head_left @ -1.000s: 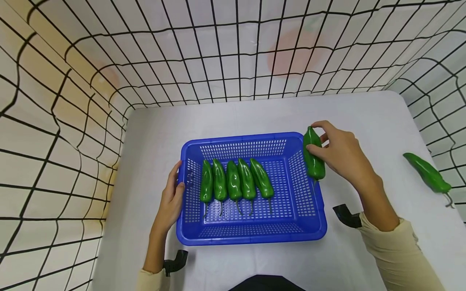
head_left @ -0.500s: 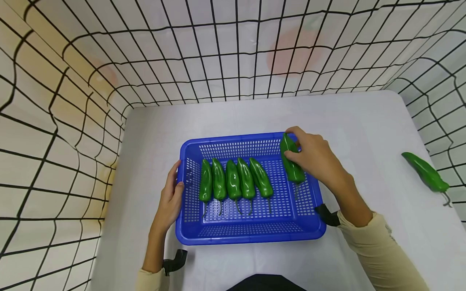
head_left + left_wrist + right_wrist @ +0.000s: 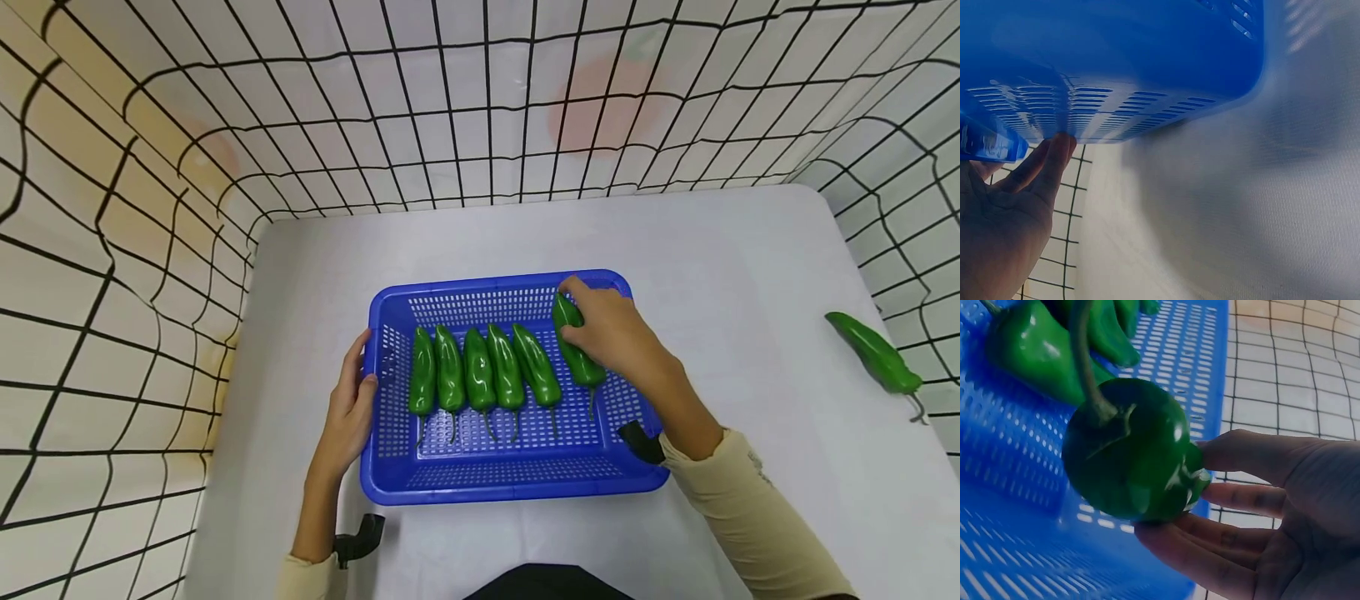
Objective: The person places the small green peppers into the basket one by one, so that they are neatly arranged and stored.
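Observation:
My right hand (image 3: 611,329) pinches a green chili pepper (image 3: 576,350) between thumb and fingers, over the right part of a blue plastic basket (image 3: 517,494). In the right wrist view the pepper's stem end (image 3: 1129,450) faces the camera, with the fingers (image 3: 1229,537) around its far part. Several other green peppers (image 3: 480,371) lie side by side inside, stems toward the person. Against the basket's left side rests my left hand (image 3: 350,412). In the left wrist view its fairly straight fingers (image 3: 1054,162) touch the slotted outer wall (image 3: 1104,106) below the rim.
Another green pepper (image 3: 877,354) lies on the white table (image 3: 735,250) at the far right. Black wire mesh (image 3: 487,108) stands along the back and both sides. A black wrist mount (image 3: 360,540) sits on the left arm and another (image 3: 641,442) on the right.
My right hand has carried its pepper leftward from the basket's right rim to inside it, near the row of peppers. The left hand stays at the basket's left side.

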Available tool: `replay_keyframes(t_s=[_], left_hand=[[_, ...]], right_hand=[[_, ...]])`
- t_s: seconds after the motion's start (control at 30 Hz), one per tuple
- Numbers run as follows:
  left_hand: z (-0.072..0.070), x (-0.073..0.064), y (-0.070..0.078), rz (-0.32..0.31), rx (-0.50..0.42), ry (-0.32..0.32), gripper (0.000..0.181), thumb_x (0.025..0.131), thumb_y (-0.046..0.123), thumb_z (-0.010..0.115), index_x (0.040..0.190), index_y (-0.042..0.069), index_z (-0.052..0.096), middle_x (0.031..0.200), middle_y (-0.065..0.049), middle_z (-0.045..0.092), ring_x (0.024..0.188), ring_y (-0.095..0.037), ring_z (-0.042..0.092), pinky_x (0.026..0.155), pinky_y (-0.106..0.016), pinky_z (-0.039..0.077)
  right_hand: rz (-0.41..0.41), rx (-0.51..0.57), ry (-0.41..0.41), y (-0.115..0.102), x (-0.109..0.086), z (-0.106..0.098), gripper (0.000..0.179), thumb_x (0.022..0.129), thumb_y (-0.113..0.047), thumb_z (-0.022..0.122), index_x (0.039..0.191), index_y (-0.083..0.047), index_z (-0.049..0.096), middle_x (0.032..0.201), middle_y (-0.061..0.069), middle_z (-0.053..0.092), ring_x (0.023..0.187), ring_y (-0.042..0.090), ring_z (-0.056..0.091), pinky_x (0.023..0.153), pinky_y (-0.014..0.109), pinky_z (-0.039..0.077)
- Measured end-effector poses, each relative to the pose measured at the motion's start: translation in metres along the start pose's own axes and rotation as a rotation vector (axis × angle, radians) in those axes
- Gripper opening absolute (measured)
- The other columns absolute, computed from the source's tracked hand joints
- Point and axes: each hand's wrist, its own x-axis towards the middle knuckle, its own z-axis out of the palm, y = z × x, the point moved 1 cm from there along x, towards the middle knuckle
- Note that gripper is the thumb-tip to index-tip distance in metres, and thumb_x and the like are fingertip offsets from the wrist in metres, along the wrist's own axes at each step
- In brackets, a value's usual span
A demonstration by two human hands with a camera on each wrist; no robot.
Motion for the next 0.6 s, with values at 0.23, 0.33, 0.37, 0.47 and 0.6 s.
replay_keyframes(t_s=[0.23, 0.33, 0.37, 0.47, 0.6], left_hand=[[-0.001, -0.001, 0.001, 0.000, -0.001, 0.005, 0.058, 0.106, 0.010, 0.032, 0.159, 0.031, 0.019, 0.155, -0.020, 0.035, 0.127, -0.049, 0.049, 0.087, -0.064, 0.049], [-0.001, 0.000, 0.001, -0.002, -0.004, 0.003, 0.058, 0.106, 0.011, 0.033, 0.159, 0.032, 0.019, 0.155, -0.019, 0.036, 0.127, -0.048, 0.050, 0.087, -0.063, 0.050], [0.000, 0.000, 0.001, -0.001, -0.006, 0.003, 0.058, 0.106, 0.011, 0.033, 0.159, 0.032, 0.019, 0.155, -0.019, 0.036, 0.127, -0.048, 0.050, 0.087, -0.063, 0.050], [0.000, 0.000, 0.000, 0.001, -0.013, 0.001, 0.058, 0.106, 0.011, 0.033, 0.159, 0.031, 0.019, 0.154, -0.020, 0.036, 0.126, -0.048, 0.051, 0.086, -0.063, 0.051], [0.001, 0.000, 0.001, 0.001, -0.016, -0.002, 0.059, 0.106, 0.010, 0.033, 0.159, 0.030, 0.019, 0.154, -0.021, 0.036, 0.126, -0.049, 0.051, 0.087, -0.062, 0.051]], right_hand=[[0.005, -0.051, -0.039, -0.004, 0.009, 0.016, 0.053, 0.092, -0.008, 0.066, 0.141, -0.002, 0.046, 0.102, 0.020, 0.066, 0.083, 0.031, 0.065, 0.069, 0.043, 0.058], [0.008, -0.075, -0.056, -0.004, 0.011, 0.022, 0.054, 0.092, -0.007, 0.066, 0.142, 0.001, 0.046, 0.099, 0.019, 0.066, 0.079, 0.028, 0.065, 0.068, 0.043, 0.057], [0.010, -0.083, -0.061, -0.004, 0.012, 0.024, 0.055, 0.092, -0.006, 0.066, 0.142, 0.002, 0.045, 0.098, 0.019, 0.066, 0.076, 0.027, 0.064, 0.066, 0.041, 0.057], [0.006, -0.115, -0.070, -0.003, 0.013, 0.030, 0.056, 0.091, -0.004, 0.065, 0.142, 0.005, 0.045, 0.091, 0.018, 0.066, 0.065, 0.024, 0.062, 0.053, 0.032, 0.053], [-0.003, -0.157, -0.065, -0.002, 0.014, 0.040, 0.056, 0.090, -0.001, 0.064, 0.142, 0.007, 0.045, 0.082, 0.017, 0.064, 0.059, 0.024, 0.058, 0.048, 0.030, 0.048]])
